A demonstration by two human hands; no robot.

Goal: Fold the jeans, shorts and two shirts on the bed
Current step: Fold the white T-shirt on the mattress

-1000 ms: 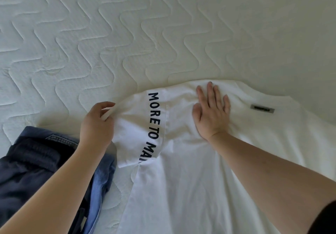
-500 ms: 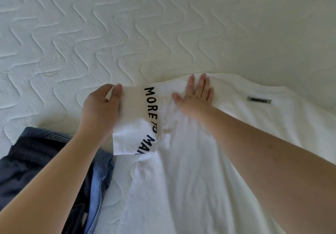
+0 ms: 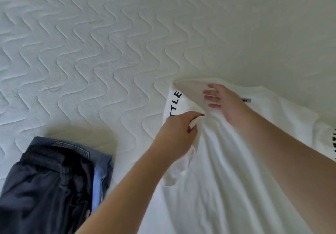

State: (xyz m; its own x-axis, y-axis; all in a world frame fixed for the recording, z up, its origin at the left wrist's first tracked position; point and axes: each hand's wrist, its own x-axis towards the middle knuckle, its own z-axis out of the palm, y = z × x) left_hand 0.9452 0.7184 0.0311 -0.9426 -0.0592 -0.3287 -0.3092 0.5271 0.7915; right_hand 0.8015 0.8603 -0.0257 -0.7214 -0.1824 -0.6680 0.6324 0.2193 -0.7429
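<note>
The white shirt (image 3: 227,170) lay spread on the bed (image 3: 109,52), filling the lower right of the view, with its collar end toward the far side. It was plain white cloth, softly creased in long folds that ran down its length. Its left sleeve (image 3: 179,99) was folded in over the body, and black block letters (only "TTLE" could be read) ran along the sleeve's outer edge. A small dark label (image 3: 246,100) sat near the neckline, partly hidden behind the right hand. More black lettering showed at the far right edge on the other sleeve (image 3: 327,143), too cropped to read.

The left hand (image 3: 177,137) pinched a fold of the sleeve's cloth between thumb and curled fingers, so its grip was narrow and held the shirt. The right hand (image 3: 221,101) rested flat on the shirt near the collar, fingers straight and slightly spread, its grip wide and holding nothing.

At the lower left, well apart from the shirt, the dark shorts (image 3: 45,188) lay on top of the blue jeans (image 3: 101,170), whose edge showed beside and beyond them. The bed's cover was white with a quilted zigzag pattern.
</note>
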